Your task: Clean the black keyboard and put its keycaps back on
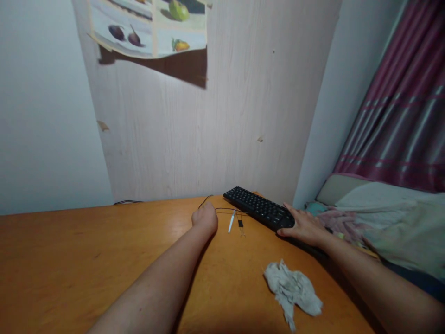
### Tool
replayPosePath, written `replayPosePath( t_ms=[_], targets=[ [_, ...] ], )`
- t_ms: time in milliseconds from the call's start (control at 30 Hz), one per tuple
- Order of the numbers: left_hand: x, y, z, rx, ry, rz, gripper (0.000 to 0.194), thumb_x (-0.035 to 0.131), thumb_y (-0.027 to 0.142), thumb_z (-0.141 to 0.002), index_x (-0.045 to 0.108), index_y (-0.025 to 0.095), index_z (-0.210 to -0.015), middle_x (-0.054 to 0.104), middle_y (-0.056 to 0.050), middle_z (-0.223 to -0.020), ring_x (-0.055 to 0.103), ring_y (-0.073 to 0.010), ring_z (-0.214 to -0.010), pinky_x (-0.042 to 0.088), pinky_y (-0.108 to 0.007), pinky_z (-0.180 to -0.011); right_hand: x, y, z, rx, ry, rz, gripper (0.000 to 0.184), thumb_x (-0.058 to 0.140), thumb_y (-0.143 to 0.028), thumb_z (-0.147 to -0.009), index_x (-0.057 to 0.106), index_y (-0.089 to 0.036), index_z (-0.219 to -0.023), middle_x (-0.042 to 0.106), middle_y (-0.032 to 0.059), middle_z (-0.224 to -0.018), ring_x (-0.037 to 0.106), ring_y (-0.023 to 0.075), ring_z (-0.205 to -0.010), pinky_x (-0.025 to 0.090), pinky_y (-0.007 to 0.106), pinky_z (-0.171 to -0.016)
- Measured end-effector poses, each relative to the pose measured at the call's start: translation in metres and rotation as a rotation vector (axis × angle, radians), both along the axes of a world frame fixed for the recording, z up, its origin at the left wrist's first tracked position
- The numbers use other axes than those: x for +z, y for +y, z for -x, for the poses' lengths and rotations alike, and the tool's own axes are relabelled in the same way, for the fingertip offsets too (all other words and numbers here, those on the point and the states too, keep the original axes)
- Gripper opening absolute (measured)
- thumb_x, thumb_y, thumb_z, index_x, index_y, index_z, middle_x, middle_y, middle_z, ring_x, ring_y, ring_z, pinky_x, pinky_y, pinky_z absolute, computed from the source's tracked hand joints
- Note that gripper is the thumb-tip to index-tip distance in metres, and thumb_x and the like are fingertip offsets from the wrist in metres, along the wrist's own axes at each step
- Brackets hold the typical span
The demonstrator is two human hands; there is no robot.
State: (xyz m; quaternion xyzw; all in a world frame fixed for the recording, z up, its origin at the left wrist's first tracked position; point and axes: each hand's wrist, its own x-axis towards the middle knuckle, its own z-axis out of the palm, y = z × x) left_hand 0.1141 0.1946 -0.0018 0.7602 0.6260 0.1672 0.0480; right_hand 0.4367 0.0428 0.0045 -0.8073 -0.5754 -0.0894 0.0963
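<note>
A black keyboard (259, 205) lies slantwise at the back right of the wooden desk. My right hand (301, 226) grips its near right end, thumb on one long edge and fingers over the other. Farther left, my left hand (206, 218) is closed in a fist on a thin black cable (225, 208), which shows on both sides of it. Between my hands lie a slim white stick-like item (231, 222) and a small black clip-like piece (240, 223) with thin wire ends. Nearer to me is a crumpled grey cloth (294, 290).
The desk (86, 260) meets a pale wood-grain panel (229, 130) at the back, where a curling fruit picture (153, 37) hangs. Another black cable (128, 202) rests at the back left edge. On the right are a bed with bedding (406, 227) and a purple curtain (399, 102).
</note>
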Motion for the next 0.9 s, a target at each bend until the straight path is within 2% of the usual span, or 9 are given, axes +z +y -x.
replayPosePath(
  t_ms=[100,267,367,533,733,900],
  targets=[
    [0.003,0.006,-0.009,-0.003,-0.008,-0.001,0.030,0.048,0.016,-0.089,0.061,0.015,-0.116,0.071,-0.019,-0.113,0.067,-0.0302,-0.110,0.050,-0.037,-0.087,-0.002,-0.006,-0.005,0.019,0.046,-0.026,0.109,0.064,-0.075,-0.068,0.027,-0.027,-0.158,0.058,0.0174,-0.136,0.053,0.0433,-0.123,0.041,0.052,-0.096],
    [0.005,0.014,-0.012,-0.026,-0.022,0.002,0.029,0.047,0.022,-0.091,0.060,0.015,-0.115,0.073,-0.019,-0.106,0.069,-0.0312,-0.106,0.050,-0.037,-0.083,0.000,-0.026,-0.009,0.176,0.079,-0.074,0.107,0.066,-0.067,-0.070,0.025,-0.024,-0.159,0.050,0.0146,-0.147,0.050,0.0391,-0.129,0.040,0.049,-0.104],
    [0.006,0.020,-0.004,-0.059,-0.023,-0.007,0.029,0.043,0.028,-0.094,0.060,0.017,-0.114,0.072,-0.018,-0.109,0.068,-0.0307,-0.106,0.049,-0.036,-0.083,0.006,-0.044,-0.009,0.262,0.030,-0.097,0.106,0.066,-0.064,-0.072,0.023,-0.023,-0.159,0.046,0.0144,-0.151,0.046,0.0389,-0.132,0.036,0.051,-0.108],
    [0.011,0.036,0.020,-0.121,-0.016,-0.049,0.033,0.035,0.039,-0.099,0.061,0.021,-0.111,0.072,-0.013,-0.109,0.068,-0.0275,-0.100,0.046,-0.033,-0.078,0.016,-0.076,-0.010,0.347,-0.094,-0.116,0.107,0.070,-0.060,-0.070,0.019,-0.030,-0.159,0.043,0.0097,-0.153,0.041,0.0382,-0.137,0.031,0.051,-0.114],
    [0.029,0.052,0.032,-0.177,0.001,-0.114,0.035,0.032,0.041,-0.101,0.057,0.022,-0.116,0.071,-0.012,-0.113,0.066,-0.0259,-0.102,0.045,-0.033,-0.083,0.022,-0.093,-0.002,0.409,-0.200,-0.102,0.109,0.075,-0.062,-0.062,0.029,-0.033,-0.156,0.045,0.0105,-0.149,0.040,0.0384,-0.137,0.029,0.051,-0.115],
    [0.050,0.060,0.024,-0.178,0.002,-0.155,0.037,0.031,0.041,-0.101,0.054,0.022,-0.123,0.070,-0.014,-0.115,0.065,-0.0277,-0.106,0.045,-0.036,-0.086,0.021,-0.082,0.009,0.378,-0.202,-0.104,0.105,0.074,-0.062,-0.062,0.034,-0.031,-0.154,0.047,0.0119,-0.147,0.042,0.0389,-0.134,0.031,0.052,-0.112]
  ],
)
